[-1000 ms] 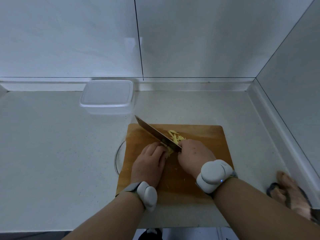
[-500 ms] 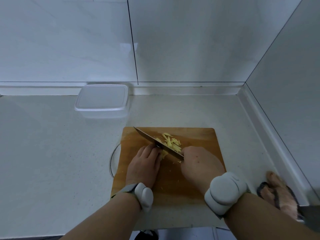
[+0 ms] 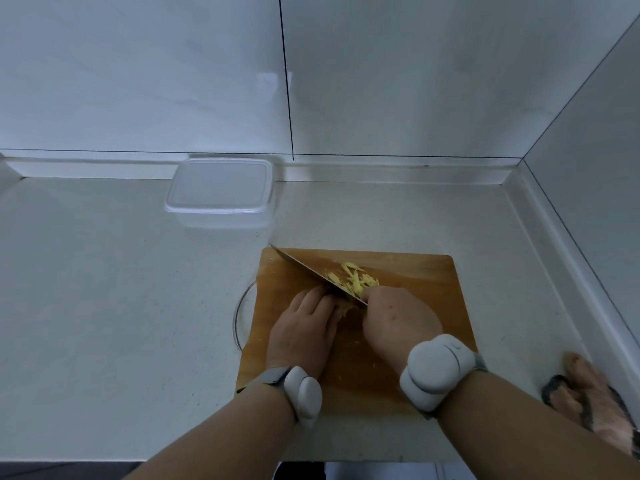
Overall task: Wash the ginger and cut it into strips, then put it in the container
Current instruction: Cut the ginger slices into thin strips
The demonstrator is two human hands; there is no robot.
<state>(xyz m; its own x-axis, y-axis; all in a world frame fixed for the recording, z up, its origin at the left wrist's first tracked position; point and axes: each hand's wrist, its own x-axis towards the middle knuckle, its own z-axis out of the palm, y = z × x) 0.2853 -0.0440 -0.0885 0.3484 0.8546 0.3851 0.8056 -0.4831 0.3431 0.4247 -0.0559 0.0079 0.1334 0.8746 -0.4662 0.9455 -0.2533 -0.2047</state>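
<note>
My right hand (image 3: 398, 317) curls in a closed grip, knuckles up, thumb side toward my left hand (image 3: 304, 327). The left lies palm down just beside that grip, fingertips bent under. Both forearms reach forward, a grey band on each wrist.

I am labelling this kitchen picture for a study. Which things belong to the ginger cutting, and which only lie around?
For the job:
knife, gripped by right hand
ginger strips
left hand, steadying the ginger
board
container, lid on

Lying about:
glove-like thing, at the counter's right edge
round rim, under the board
</note>
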